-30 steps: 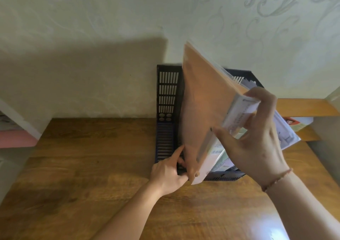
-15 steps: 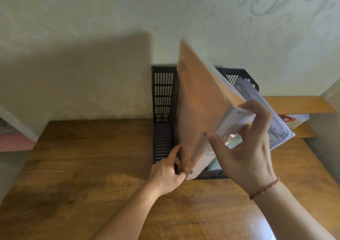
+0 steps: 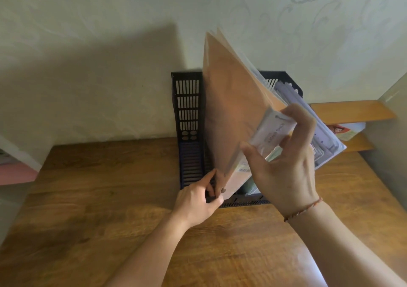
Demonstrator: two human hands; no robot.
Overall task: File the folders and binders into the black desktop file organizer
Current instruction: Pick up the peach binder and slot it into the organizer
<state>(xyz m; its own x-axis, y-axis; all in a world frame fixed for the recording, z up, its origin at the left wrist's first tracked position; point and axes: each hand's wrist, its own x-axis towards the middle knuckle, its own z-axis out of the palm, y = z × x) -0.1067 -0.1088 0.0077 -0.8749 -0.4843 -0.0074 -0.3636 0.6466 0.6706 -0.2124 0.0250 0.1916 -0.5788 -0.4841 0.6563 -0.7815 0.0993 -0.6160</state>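
Step in hand: insertion. An orange folder (image 3: 231,115), tilted with its top toward the upper centre of the frame, stands with its lower corner in the middle of the black organizer (image 3: 187,119), centre frame against the wall. The left hand (image 3: 198,200) pinches that lower corner at the organizer's front edge. The right hand (image 3: 284,167), right of centre, curls thumb and fingers round a white-spined binder (image 3: 272,132) leaning right. Judged next: push the bundle upright and seat it. Organizer is rigid slotted plastic; folder thin, matte, flexible; desk (image 3: 88,198) glossy wood grain
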